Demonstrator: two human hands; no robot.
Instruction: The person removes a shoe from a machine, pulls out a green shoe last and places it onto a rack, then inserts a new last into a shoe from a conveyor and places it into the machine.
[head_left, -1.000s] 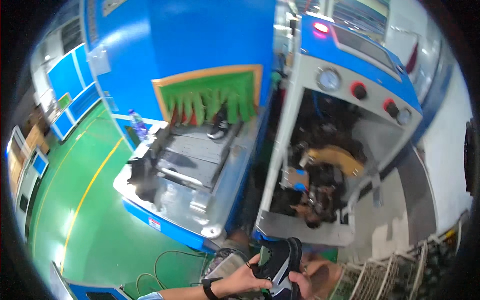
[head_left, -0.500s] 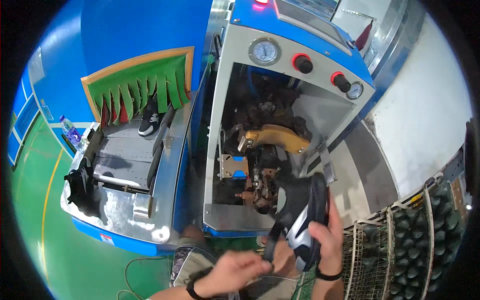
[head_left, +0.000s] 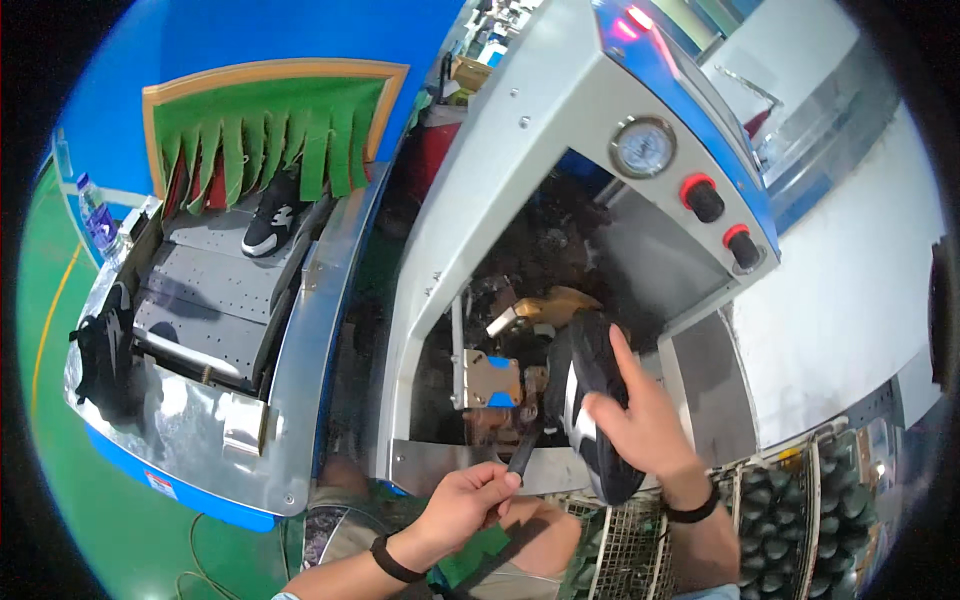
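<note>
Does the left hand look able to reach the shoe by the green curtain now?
Probably not without letting go first: the left hand pinches a dark strip beside the held shoe, which the right hand grips. Otherwise, the conveyor shoe has its toe uncovered.

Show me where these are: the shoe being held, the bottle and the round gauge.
Held shoe (head_left: 580,428): head view, on the white patch of its side.
Bottle (head_left: 101,224): head view, on its purple label.
Round gauge (head_left: 643,147): head view, on its pale dial face.
</note>
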